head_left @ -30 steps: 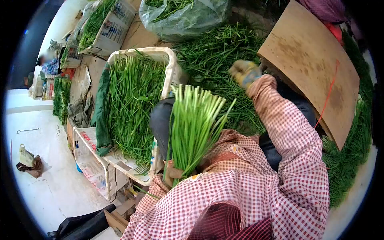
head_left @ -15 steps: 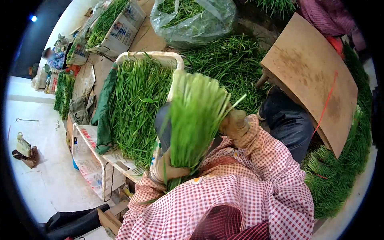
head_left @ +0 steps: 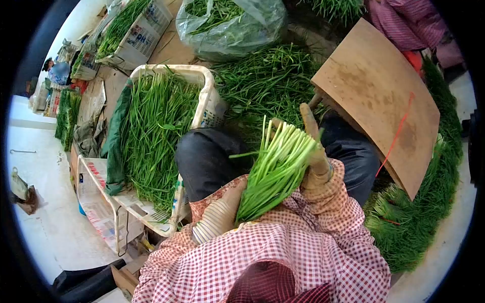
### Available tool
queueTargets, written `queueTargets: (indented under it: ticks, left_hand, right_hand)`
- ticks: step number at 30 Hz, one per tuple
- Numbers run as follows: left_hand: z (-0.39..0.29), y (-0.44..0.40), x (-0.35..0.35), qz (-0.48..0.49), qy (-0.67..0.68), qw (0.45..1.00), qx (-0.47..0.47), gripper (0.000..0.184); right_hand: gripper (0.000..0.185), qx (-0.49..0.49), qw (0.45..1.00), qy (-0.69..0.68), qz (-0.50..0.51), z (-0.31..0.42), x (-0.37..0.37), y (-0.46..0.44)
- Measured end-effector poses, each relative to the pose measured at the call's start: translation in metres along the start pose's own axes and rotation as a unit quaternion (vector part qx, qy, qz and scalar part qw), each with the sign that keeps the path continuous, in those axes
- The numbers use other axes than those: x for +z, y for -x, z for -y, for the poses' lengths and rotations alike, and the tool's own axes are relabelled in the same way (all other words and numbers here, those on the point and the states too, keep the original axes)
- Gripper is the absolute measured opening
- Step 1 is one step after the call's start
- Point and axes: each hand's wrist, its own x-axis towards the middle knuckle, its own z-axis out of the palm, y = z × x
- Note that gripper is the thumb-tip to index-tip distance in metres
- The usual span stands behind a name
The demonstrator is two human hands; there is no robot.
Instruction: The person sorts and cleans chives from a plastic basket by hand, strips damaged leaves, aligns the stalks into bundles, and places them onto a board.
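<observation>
The left grip (head_left: 221, 214) holds the bunch (head_left: 275, 174) at its lower left, its fingers hidden behind the stalks. The right grip (head_left: 317, 154) is spread, thumb raised, beside the pale upper ends. The bunch tilts between them — above the lap. Outward to the left stands a filled crate (head_left: 207, 96); to the right, a tilted board (head_left: 379, 96).
</observation>
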Motion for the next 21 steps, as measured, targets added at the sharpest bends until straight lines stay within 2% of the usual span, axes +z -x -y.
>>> queueTargets:
  ticks: [1, 2, 3, 5, 6, 9, 10, 14, 16, 17, 19, 20, 21]
  left_hand:
    - [0.015, -0.016, -0.033, 0.001, 0.001, 1.0, 0.001, 0.031]
    - [0.034, -0.032, -0.077, 0.056, -0.275, 0.945, 0.17, 0.045]
    - [0.038, -0.038, -0.086, 0.085, -0.37, 0.903, 0.2, 0.056]
    - [0.045, -0.05, -0.106, 0.126, -0.536, 0.787, 0.278, 0.081]
    - [0.038, -0.037, -0.093, 0.117, -0.588, 0.742, 0.299, 0.081]
    - [0.012, 0.012, -0.047, 0.088, -0.724, 0.588, 0.349, 0.081]
    - [0.01, 0.018, -0.041, 0.078, -0.763, 0.531, 0.361, 0.081]
    - [0.011, 0.015, -0.043, 0.082, -0.776, 0.527, 0.336, 0.081]
    - [0.011, 0.007, -0.05, 0.116, -0.757, 0.515, 0.384, 0.081]
    - [0.012, 0.008, -0.052, 0.115, -0.759, 0.513, 0.384, 0.081]
    - [0.009, 0.019, -0.042, 0.092, -0.755, 0.533, 0.371, 0.079]
    - [0.011, 0.011, -0.05, 0.092, -0.755, 0.532, 0.372, 0.079]
    - [0.017, -0.006, -0.065, 0.109, -0.726, 0.576, 0.361, 0.077]
  right_hand:
    - [0.107, 0.01, 0.999, 0.041, -0.008, 0.001, -0.006, -0.002]
    - [0.103, 0.032, 0.998, 0.049, -0.013, 0.004, -0.006, -0.002]
    - [0.103, 0.032, 0.998, 0.049, -0.013, 0.007, -0.008, -0.005]
    - [0.096, 0.101, 0.993, 0.055, -0.033, 0.009, -0.014, -0.011]
    - [0.09, 0.117, 0.993, 0.026, -0.016, 0.007, -0.021, -0.012]
    - [0.088, 0.128, 0.991, -0.001, 0.029, 0.008, -0.03, -0.011]
    - [0.086, 0.132, 0.99, 0.023, 0.029, 0.01, -0.033, -0.012]
    - [0.083, 0.086, 0.994, -0.043, 0.06, 0.004, -0.032, -0.016]
    - [0.08, 0.115, 0.98, -0.091, 0.131, 0.008, -0.025, -0.02]
    - [0.08, 0.114, 0.98, -0.093, 0.132, 0.007, -0.03, -0.021]
    - [0.067, 0.104, 0.978, -0.058, 0.17, 0.003, -0.041, -0.022]
    - [0.054, 0.08, 0.983, -0.067, 0.149, -0.002, -0.043, -0.02]
    - [0.054, 0.08, 0.983, -0.065, 0.15, -0.004, -0.043, -0.019]
